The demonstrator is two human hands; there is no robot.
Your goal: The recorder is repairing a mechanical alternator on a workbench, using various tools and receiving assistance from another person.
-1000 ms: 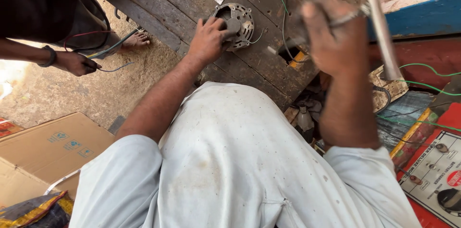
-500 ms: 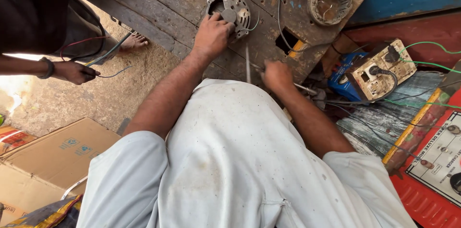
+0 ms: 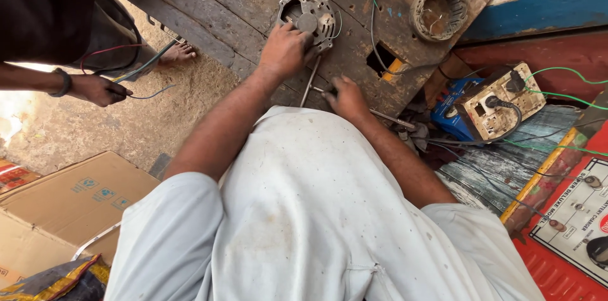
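Observation:
My left hand point(image 3: 285, 51) rests on the near edge of a round metal motor housing point(image 3: 308, 14) lying on a worn wooden workbench point(image 3: 209, 3). My right hand point(image 3: 345, 97) is closed around a thin metal rod tool point(image 3: 311, 82) at the bench's front edge; the rod's tip points up toward the housing. A second thin metal rod point(image 3: 391, 117) sticks out to the right below that hand. My lap in pale grey clothing fills the lower middle of the view.
A ring-shaped wound coil point(image 3: 438, 11) lies on the bench to the right. A beige electrical tester box point(image 3: 500, 101) with wires sits at right. Another person's hand point(image 3: 98, 89) holds wires at left. Cardboard boxes point(image 3: 57, 206) lie at lower left.
My right hand came down from high on the right, where it held a long pipe, to the bench's front edge and now grips the thin rod. The left hand stayed on the housing.

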